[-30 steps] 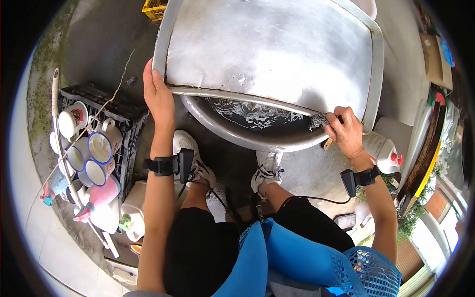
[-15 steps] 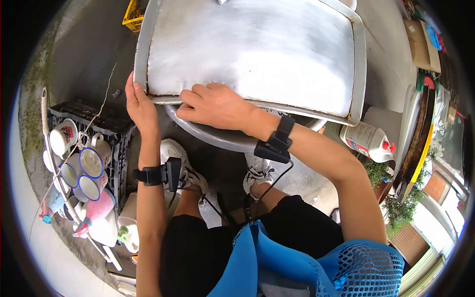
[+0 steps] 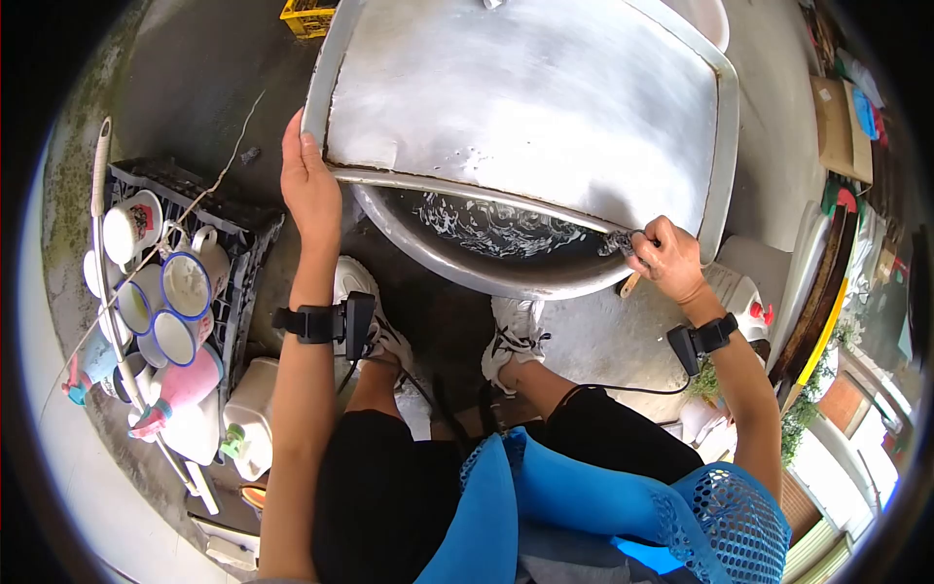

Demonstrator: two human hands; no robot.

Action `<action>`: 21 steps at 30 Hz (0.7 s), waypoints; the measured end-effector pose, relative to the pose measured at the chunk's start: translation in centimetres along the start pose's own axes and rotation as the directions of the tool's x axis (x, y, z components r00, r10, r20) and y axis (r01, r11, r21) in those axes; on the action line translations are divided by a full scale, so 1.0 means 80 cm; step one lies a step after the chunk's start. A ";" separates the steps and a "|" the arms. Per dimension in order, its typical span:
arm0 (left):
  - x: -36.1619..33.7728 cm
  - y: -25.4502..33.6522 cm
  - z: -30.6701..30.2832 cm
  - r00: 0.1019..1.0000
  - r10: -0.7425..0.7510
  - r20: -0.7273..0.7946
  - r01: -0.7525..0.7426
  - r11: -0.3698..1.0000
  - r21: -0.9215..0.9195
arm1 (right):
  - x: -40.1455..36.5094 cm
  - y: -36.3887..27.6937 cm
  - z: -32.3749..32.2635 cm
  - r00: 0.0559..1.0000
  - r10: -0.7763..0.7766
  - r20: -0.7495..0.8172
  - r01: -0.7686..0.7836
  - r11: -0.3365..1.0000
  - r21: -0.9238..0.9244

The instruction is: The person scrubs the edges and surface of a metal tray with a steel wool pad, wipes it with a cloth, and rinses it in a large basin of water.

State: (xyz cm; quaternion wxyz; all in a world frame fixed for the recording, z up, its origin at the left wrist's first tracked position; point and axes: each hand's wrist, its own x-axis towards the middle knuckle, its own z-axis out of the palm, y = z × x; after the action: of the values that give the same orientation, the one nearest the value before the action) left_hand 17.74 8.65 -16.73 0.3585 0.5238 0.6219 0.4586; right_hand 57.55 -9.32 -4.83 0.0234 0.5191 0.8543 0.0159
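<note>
A large metal baking tray (image 3: 516, 97), wet and shiny with brown residue along its inner edges, is tilted above a round metal basin (image 3: 467, 274) of dark, foam-streaked water. My left hand (image 3: 311, 185) grips the tray's left rim near the close corner. At the close right part of the rim, my right hand (image 3: 669, 258) is closed on a grey steel wool scrubber (image 3: 615, 243), pressed against the edge. The right fingers partly hide the scrubber.
A black crate (image 3: 248, 253) with enamel mugs (image 3: 185, 282) and a pink spray bottle (image 3: 190, 394) is on the left. A white jug with a red cap (image 3: 754, 307) stands at right. A yellow crate (image 3: 306, 18) is beyond the tray.
My right hand has slid right along the tray's near rim, and the scrubber now shows. The tray appears further right and more tilted, exposing the basin's water. My left hand keeps its grip.
</note>
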 end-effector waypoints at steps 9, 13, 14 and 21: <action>-0.003 0.006 0.004 0.997 -0.062 -0.037 0.063 0.997 0.033 | 0.103 -0.054 0.031 0.977 -0.162 -0.137 0.180 0.975 0.129; -0.001 -0.001 0.005 0.998 -0.036 -0.045 0.038 0.999 0.024 | 0.196 -0.112 0.046 0.936 -0.185 -0.300 0.234 0.962 0.139; -0.002 0.002 0.004 0.998 -0.061 -0.035 0.063 0.997 0.048 | 0.217 -0.127 0.051 0.928 -0.182 -0.326 0.238 0.961 0.141; 0.002 -0.006 -0.002 0.999 -0.032 0.034 0.031 0.999 0.019 | 0.175 -0.107 0.041 0.968 -0.082 -0.237 0.135 0.967 0.217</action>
State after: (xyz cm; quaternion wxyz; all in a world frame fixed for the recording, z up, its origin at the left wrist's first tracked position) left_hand 17.45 8.73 -17.13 0.3716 0.5250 0.6279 0.4381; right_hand 43.70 -0.80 -8.86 -0.1339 0.4651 0.8747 -0.0261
